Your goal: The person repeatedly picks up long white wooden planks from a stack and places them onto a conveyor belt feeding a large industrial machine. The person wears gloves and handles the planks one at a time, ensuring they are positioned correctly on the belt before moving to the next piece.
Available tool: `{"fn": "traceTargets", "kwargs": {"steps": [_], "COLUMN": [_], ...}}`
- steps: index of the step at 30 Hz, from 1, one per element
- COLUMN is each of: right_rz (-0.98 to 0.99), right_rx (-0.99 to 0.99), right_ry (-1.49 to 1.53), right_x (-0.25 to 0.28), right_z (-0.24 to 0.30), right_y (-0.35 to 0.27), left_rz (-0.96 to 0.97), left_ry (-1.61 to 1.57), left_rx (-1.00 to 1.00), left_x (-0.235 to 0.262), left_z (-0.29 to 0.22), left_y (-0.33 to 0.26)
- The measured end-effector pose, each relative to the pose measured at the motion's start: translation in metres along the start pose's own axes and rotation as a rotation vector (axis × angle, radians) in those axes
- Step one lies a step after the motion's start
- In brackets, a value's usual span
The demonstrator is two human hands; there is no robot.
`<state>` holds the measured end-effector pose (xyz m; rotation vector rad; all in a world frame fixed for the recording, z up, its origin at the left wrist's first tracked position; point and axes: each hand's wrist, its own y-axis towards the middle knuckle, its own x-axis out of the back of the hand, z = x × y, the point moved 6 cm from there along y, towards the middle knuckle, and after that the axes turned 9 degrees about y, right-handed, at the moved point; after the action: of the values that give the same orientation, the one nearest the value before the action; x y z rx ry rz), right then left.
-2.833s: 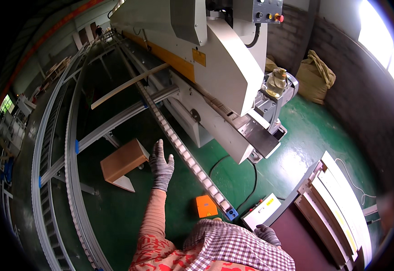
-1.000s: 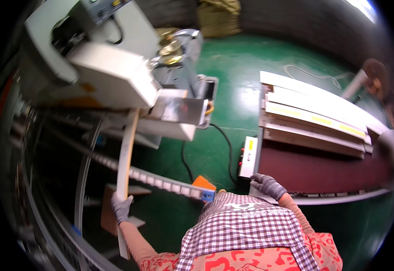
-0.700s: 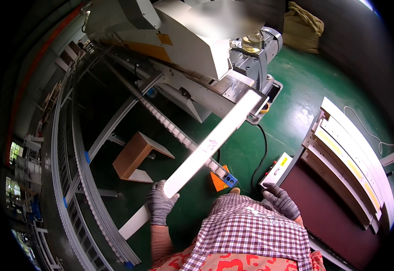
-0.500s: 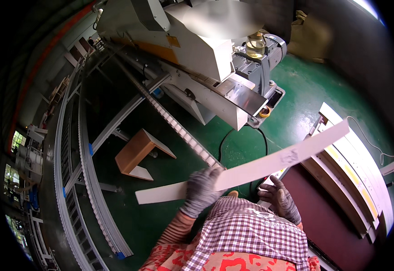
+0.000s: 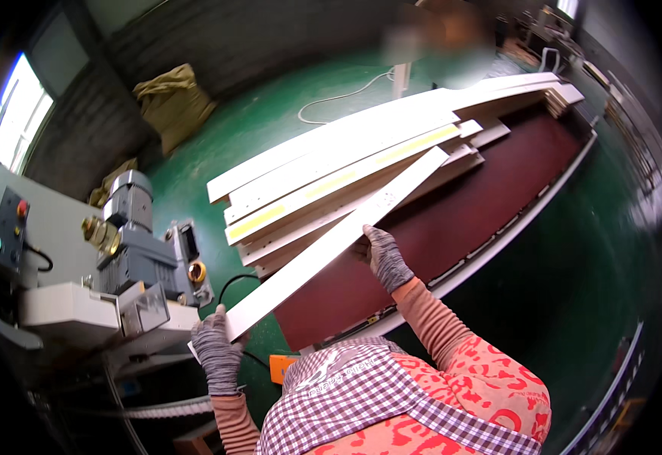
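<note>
A long, narrow white board [image 5: 342, 233] lies slantwise across both my hands. My left hand [image 5: 219, 350], in a grey knitted glove, is closed round its near left end. My right hand [image 5: 384, 256], gloved alike, grips the board's lower edge around the middle; the fingers beneath it are partly hidden. The board's far end overlaps a stack of similar white boards [image 5: 338, 152] in view. That stack rests on the dark red tabletop [image 5: 490, 197], and whether my board touches it I cannot tell.
To the left stands a machine with a grey motor [image 5: 137, 250] and a control panel with buttons [image 5: 11, 227]. An orange box [image 5: 281, 369] sits by the table's near corner. A tan sack [image 5: 173, 106] leans at the back wall, and a pale cable [image 5: 346, 96] crosses the green floor.
My view has swung right, from the machine and roller track to the table with the stack. My right hand, free before, now holds the white board; my left hand has kept hold of it.
</note>
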<state>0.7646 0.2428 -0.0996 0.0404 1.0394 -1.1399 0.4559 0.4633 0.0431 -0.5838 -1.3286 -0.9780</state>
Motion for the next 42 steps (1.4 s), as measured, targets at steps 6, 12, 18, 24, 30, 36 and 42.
{"fn": "traceTargets", "kwargs": {"steps": [6, 12, 18, 24, 30, 36, 42], "right_rz": [-0.148, -0.069, -0.004, -0.142, -0.135, -0.293, 0.028], "right_rx": [0.07, -0.062, -0.004, 0.135, 0.231, 0.264, 0.031], "right_ry": [-0.011, -0.33, -0.408, -0.411, -0.298, -0.213, -0.536], "right_x": [0.045, 0.04, 0.044, 0.067, 0.059, 0.084, 0.035], "right_z": [0.054, 0.09, 0.056, 0.035, 0.049, 0.033, -0.103], "right_y": [0.052, 0.092, 0.1, 0.115, 0.147, 0.143, 0.054], "left_rz": [-0.044, 0.048, -0.129, -0.059, -0.031, -0.168, -0.348], "left_ry": [-0.092, -0.042, -0.092, -0.276, -0.614, -0.6, -0.566], "left_rx": [-0.095, -0.021, 0.092, 0.186, 0.488, 0.641, 0.593], "left_x": [-0.034, -0.064, -0.094, -0.117, -0.131, -0.102, -0.061], "left_z": [-0.027, -0.051, -0.056, -0.048, -0.011, 0.006, 0.028], "left_y": [0.065, 0.143, 0.128, 0.012, -0.107, -0.155, -0.168]}}
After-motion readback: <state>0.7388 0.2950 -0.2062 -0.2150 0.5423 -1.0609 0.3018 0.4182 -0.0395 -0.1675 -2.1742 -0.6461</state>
